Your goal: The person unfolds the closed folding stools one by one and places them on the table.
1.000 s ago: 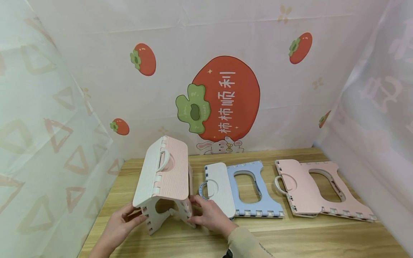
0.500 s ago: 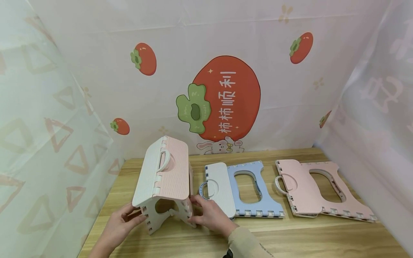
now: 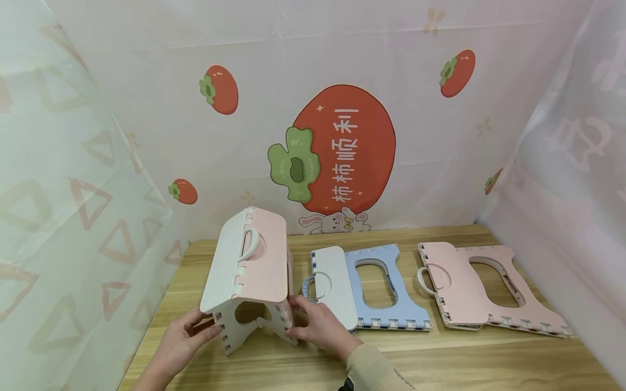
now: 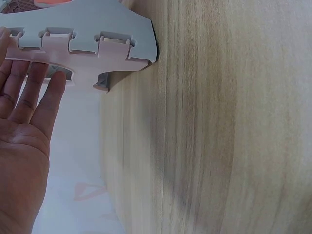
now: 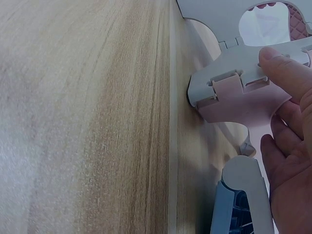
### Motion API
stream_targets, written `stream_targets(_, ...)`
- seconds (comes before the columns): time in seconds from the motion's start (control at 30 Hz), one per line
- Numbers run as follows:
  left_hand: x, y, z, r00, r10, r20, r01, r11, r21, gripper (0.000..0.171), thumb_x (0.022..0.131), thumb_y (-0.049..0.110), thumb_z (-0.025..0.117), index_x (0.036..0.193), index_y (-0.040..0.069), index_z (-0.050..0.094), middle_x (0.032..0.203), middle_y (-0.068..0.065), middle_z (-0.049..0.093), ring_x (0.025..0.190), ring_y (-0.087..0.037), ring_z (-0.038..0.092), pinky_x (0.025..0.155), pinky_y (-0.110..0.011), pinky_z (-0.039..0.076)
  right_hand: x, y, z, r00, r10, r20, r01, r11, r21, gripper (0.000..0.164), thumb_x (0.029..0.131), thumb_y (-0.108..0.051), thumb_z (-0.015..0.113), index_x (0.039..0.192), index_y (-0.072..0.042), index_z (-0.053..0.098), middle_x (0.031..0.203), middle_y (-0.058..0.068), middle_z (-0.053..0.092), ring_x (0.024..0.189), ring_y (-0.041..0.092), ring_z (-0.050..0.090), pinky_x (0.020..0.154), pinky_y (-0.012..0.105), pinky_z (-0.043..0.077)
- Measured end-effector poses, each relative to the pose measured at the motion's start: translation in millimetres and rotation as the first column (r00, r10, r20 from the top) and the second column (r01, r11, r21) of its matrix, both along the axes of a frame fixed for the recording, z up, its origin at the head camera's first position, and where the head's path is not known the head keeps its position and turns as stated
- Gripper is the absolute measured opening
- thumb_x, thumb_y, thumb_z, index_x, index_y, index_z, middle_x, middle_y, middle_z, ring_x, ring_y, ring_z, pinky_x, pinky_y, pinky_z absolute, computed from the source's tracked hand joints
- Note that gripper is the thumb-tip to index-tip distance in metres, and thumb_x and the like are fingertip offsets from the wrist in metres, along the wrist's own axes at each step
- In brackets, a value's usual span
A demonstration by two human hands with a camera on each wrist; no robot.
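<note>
A folding step stool (image 3: 249, 255) with a pink and white top stands half-folded at the left of the table, its two top panels sloping like a roof. Its white handle (image 3: 249, 243) sticks up at the ridge. My left hand (image 3: 183, 339) holds the left leg panel near its front edge, with the fingers reaching to the pink outer side (image 4: 80, 63). My right hand (image 3: 320, 326) grips the right leg panel, thumb on the white inner face (image 5: 243, 61) and fingers behind the pink side. The far legs are hidden under the top.
A flat-folded blue and white stool (image 3: 386, 288) lies just right of my right hand. Farther right lies a flat-folded pink stool (image 3: 459, 288). Both rest on the wooden table (image 3: 469, 361). Printed cloth walls (image 3: 146, 108) enclose the table at the back and sides.
</note>
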State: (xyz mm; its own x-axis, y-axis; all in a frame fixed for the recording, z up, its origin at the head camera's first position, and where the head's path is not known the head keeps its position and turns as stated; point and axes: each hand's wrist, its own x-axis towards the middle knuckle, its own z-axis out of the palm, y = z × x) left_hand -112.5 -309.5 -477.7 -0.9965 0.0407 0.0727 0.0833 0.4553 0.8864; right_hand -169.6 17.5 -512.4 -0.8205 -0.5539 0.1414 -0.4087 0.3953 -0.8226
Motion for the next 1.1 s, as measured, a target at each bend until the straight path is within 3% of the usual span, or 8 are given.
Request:
stream_targets(0.47, 0.5, 0.3, -0.5, 1.0, 0.008, -0.007, -0.008, 1.0, -0.003, 0.051, 0.09, 0.019, 0.08, 0.138, 0.007, 0.064, 0.124, 0.006, 0.069, 0.109, 0.001, 0.064, 0.087, -0.023, 0.058, -0.2, 1.1, 0.9, 1.0, 0.0, 0.005, 0.0, 1.0, 0.004, 0.049, 0.089, -0.024, 0.083, 0.132, -0.021, 0.059, 0.137, -0.001, 0.066, 0.126, 0.015, 0.062, 0.103, 0.032, 0.052)
stream_targets(0.87, 1.0, 2.3, 2.5, 0.998, 0.037, 0.047, -0.038, 0.999, 0.006, 0.052, 0.09, 0.021, 0.08, 0.138, 0.01, 0.064, 0.13, -0.009, 0.068, 0.11, -0.004, 0.065, 0.086, -0.024, 0.058, -0.2, 1.5, 1.0, 1.0, 0.013, 0.014, -0.013, 1.0, -0.007, 0.048, 0.089, -0.025, 0.082, 0.132, -0.02, 0.059, 0.141, 0.0, 0.063, 0.128, 0.017, 0.061, 0.105, 0.033, 0.052)
stream_targets(1.1, 1.7, 3.1, 4.4, 0.996, 0.061, 0.057, -0.06, 0.998, -0.025, 0.05, 0.089, 0.024, 0.081, 0.136, 0.014, 0.066, 0.128, -0.007, 0.069, 0.111, -0.002, 0.063, 0.085, -0.023, 0.057, 0.0, 3.5, 1.9, 0.999, 0.03, 0.014, -0.03, 1.0, -0.001, 0.048, 0.091, -0.027, 0.08, 0.133, -0.019, 0.059, 0.145, 0.003, 0.06, 0.13, 0.019, 0.059, 0.105, 0.032, 0.051)
